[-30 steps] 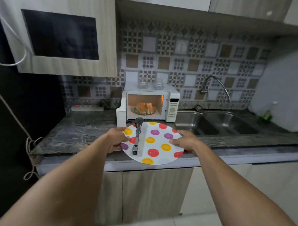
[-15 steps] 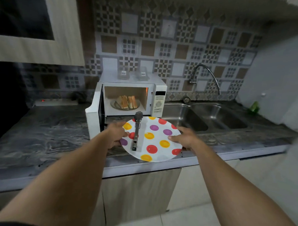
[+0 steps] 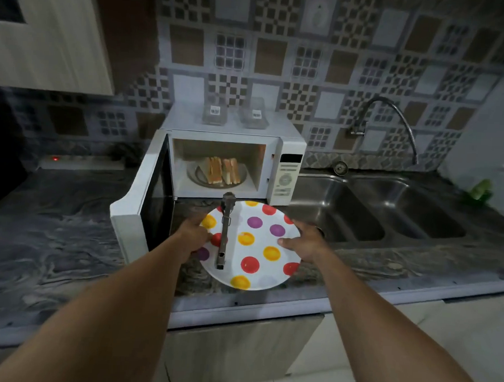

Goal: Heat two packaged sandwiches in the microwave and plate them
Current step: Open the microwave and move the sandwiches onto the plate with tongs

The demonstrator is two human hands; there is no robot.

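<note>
A white plate with coloured dots (image 3: 255, 274) is held over the counter in front of the microwave (image 3: 287, 152). My left hand (image 3: 192, 234) grips its left rim and my right hand (image 3: 303, 240) grips its right rim. Metal tongs (image 3: 223, 235) lie on the plate's left half. The microwave door (image 3: 146, 203) stands open to the left. Inside, two sandwiches (image 3: 221, 170) stand on the glass turntable (image 3: 196, 177). Two clear empty sandwich packages (image 3: 235, 115) sit on top of the microwave.
A double steel sink (image 3: 374, 207) with a curved tap (image 3: 392, 119) lies right of the microwave. A green bottle (image 3: 480, 190) stands at the far right. A power strip (image 3: 81, 163) with a red light lies at the back left. The dark marbled counter (image 3: 55, 234) stretches left.
I have come closer to the counter with the plate held in both hands. The microwave and sandwiches now look larger and nearer; the plate sits just in front of the open door.
</note>
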